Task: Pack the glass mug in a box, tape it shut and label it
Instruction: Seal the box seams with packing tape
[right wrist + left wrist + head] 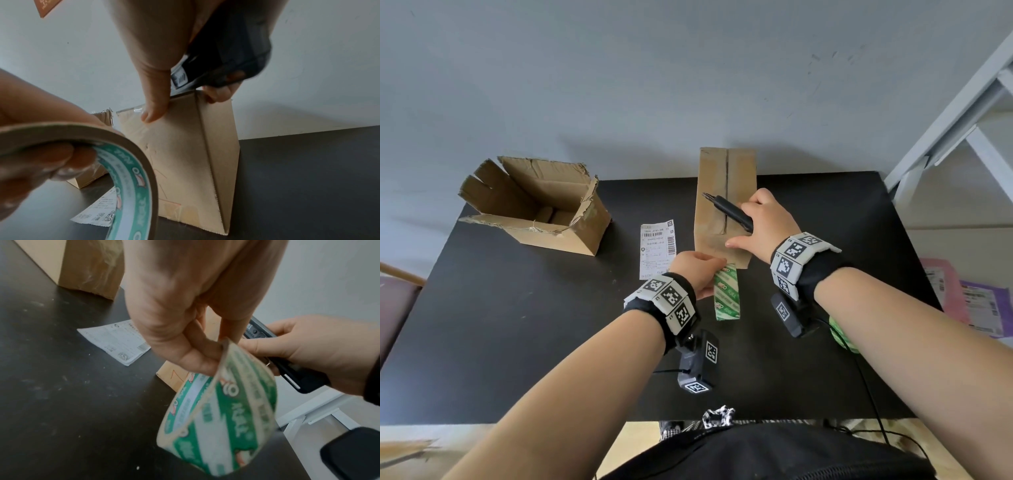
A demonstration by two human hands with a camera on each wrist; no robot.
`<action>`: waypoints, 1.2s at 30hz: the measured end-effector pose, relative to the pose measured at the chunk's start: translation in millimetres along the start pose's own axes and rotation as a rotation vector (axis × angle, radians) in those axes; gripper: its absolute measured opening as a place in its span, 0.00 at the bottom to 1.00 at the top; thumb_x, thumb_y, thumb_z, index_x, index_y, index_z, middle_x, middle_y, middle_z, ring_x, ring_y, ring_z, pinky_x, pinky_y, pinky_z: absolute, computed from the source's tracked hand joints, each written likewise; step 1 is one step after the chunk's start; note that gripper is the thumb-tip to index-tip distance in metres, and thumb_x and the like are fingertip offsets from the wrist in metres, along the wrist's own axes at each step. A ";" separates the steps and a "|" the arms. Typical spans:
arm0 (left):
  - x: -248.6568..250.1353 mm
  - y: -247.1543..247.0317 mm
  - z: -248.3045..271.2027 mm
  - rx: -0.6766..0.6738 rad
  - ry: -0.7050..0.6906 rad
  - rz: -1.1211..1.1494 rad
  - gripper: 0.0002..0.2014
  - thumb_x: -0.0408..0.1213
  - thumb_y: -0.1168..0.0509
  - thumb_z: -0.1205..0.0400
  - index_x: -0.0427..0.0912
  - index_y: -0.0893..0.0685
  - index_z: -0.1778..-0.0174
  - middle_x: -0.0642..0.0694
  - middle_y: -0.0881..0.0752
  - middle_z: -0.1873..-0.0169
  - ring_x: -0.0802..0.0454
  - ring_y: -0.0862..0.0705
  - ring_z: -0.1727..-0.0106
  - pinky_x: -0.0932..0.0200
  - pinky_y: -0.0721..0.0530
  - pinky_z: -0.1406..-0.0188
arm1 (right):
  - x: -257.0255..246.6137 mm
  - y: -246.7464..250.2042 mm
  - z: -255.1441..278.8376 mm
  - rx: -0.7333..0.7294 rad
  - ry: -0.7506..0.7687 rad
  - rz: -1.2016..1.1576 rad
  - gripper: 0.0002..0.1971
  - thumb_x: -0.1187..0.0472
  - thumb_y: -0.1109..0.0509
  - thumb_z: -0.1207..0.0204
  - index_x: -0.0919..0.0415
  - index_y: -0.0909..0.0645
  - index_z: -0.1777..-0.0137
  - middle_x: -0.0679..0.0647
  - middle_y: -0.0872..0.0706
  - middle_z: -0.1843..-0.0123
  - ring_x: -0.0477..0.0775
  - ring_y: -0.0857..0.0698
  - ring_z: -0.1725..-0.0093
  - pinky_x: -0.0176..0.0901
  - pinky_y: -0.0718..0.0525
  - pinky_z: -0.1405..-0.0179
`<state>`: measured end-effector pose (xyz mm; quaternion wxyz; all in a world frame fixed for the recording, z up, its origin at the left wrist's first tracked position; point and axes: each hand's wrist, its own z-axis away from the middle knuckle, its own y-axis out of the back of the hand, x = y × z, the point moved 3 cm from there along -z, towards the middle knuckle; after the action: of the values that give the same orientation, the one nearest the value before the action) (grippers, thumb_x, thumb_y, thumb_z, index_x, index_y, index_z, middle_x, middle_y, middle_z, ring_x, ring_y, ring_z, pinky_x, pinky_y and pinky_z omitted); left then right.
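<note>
i judge the taping as underway: the closed box (724, 205) stands on the table (517, 325), my left hand (697, 274) pinches the tape roll (726, 294), my right hand (765, 222) grips the cutter (729, 210). mug unseen; label (658, 246) lies beside the box, unapplied.

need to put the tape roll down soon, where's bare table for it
Bare table: the wide near-left stretch below the open box and left of the label. Crowded between the label and the closed box, where both hands work.
</note>
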<state>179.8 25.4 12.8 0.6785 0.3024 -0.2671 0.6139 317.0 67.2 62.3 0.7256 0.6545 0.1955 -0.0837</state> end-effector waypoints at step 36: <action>-4.6 -1.4 13.0 0.149 -0.156 -0.100 0.10 0.40 0.35 0.18 0.45 0.18 0.66 0.46 0.15 0.66 0.51 0.15 0.65 0.59 0.15 0.65 | -20.7 39.1 49.2 -0.240 0.152 0.545 0.11 0.53 0.42 0.18 0.54 0.19 0.48 0.52 0.21 0.56 0.56 0.22 0.60 0.44 0.24 0.61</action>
<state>180.8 12.7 18.1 0.6612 0.4118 -0.2573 0.5719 321.5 21.1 109.6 0.7768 0.5967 0.0748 0.1868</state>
